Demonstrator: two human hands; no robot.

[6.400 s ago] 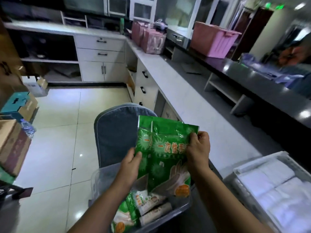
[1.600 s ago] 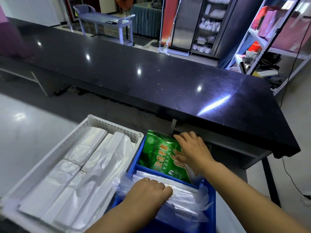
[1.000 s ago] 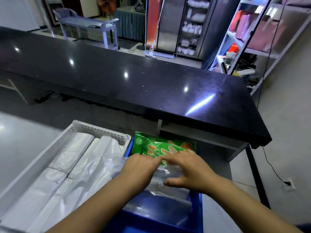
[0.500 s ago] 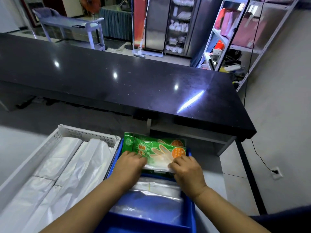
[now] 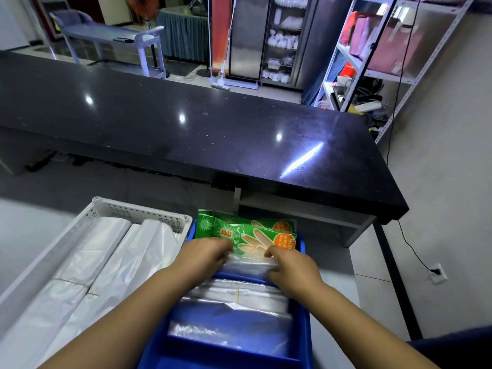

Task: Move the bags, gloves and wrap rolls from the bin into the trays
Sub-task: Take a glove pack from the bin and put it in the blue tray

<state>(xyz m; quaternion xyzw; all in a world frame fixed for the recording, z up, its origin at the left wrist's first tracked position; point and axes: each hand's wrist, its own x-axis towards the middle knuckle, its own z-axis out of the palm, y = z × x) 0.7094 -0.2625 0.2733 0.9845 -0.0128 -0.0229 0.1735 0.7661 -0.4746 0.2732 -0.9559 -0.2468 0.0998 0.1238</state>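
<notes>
in the far section of the blue tray (image 5: 305, 339), the green glove packs (image 5: 255, 233) stood on edge, leaning back against the far wall, one pack behind the other. the left hand (image 5: 205, 255) was at the lower left part of the front pack, and the right hand (image 5: 291, 265) was at its lower right part. the fingers of both hands were curled down onto the clear bottom edge of the pack and touched it. whether they really pinched the pack or only pressed on it, i could not tell, because the fingertips were hidden behind the knuckles.

in the section nearer to the person, a stack of clear bags (image 5: 234, 296) lay flat, and more clear plastic lay in the next section toward the camera. just left of the blue tray stood a white tray (image 5: 138, 211), touching it or almost touching it. it held folded white bags (image 5: 106, 262) in long bundles side by side.

both trays were on a light counter (image 5: 26, 235). behind them ran a long black countertop (image 5: 213, 129) with shiny spots of light. further back a metal shelf (image 5: 378, 49) stood at the right with pink boxes on it. the bin was not in the view.
</notes>
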